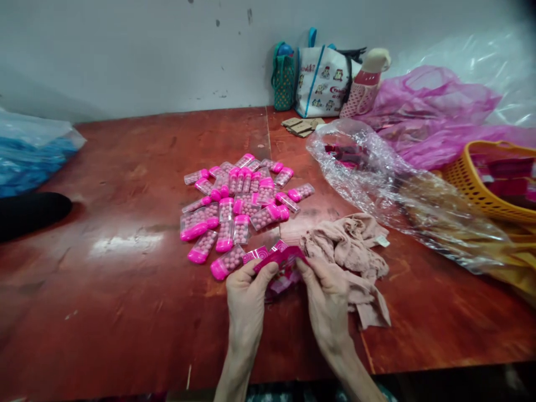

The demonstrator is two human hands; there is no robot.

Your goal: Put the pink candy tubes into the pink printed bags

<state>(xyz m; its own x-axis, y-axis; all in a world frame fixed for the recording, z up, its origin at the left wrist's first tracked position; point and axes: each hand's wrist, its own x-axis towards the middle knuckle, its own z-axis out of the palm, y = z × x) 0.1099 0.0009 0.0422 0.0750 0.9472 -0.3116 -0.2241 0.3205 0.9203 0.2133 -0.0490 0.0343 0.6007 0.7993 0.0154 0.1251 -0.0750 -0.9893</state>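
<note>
Between my two hands is a dark pink printed packet (285, 268), pinched near its upper edge. My left hand (247, 298) grips its left side with thumb and fingers, and my right hand (326, 296) grips the right side. Just beyond lies a heap of small clear containers (247, 201) with bright pink caps, filled with pale pink balls. The nearest container (228, 262) lies by the fingers of my left hand. Patterned pink pieces (256, 254) show behind the packet, partly hidden by it. A crumpled beige cloth (347, 251) lies beside my right hand.
On the right are a clear plastic bag (355, 173) holding dark pink packets, a purple plastic bag (435, 100) and a yellow basket (473, 178). A white printed bag (322, 81) stands against the wall between two covered bottles. Far left is a bag with blue contents (37, 156).
</note>
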